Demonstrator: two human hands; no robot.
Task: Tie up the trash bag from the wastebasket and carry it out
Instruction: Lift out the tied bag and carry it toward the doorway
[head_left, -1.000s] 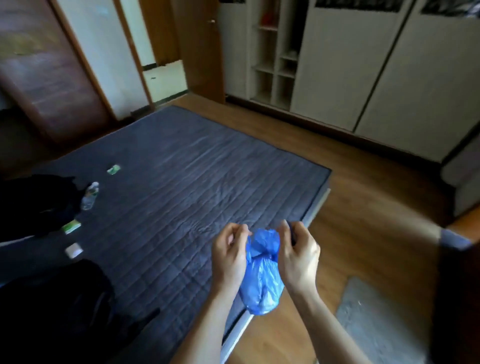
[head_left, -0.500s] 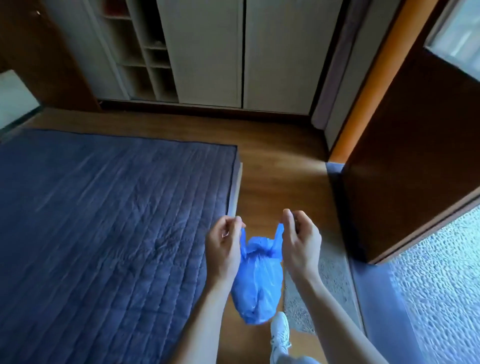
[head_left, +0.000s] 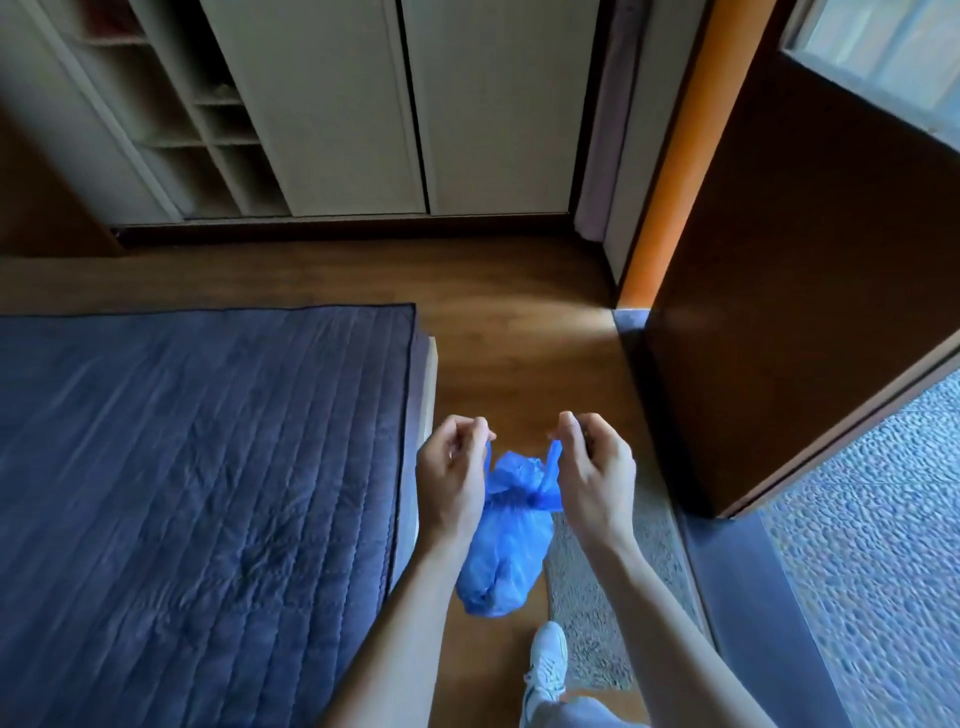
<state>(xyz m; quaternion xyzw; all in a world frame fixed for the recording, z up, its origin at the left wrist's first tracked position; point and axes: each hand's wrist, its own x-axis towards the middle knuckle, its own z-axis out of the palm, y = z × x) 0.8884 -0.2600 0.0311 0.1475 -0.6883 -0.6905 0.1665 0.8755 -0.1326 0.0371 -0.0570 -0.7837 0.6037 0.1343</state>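
Note:
A small blue plastic trash bag (head_left: 506, 545) hangs in the air between my two hands, above the wooden floor. Its neck is gathered into a knot just below my fingers. My left hand (head_left: 453, 475) pinches the bag's left top end. My right hand (head_left: 592, 467) pinches the right top end, and the two ends are pulled apart sideways. No wastebasket is in view.
A low bed with a dark blue quilted cover (head_left: 197, 493) fills the left. White wardrobe doors (head_left: 415, 104) stand ahead. An open brown door (head_left: 795, 312) is at the right, with pebbled flooring (head_left: 872, 545) beyond it. A grey mat (head_left: 597, 597) and my white shoe (head_left: 548, 660) are below.
The view has swung right from the bed toward the open door. My hands have drawn the bag's two ends further apart, and the knot has tightened.

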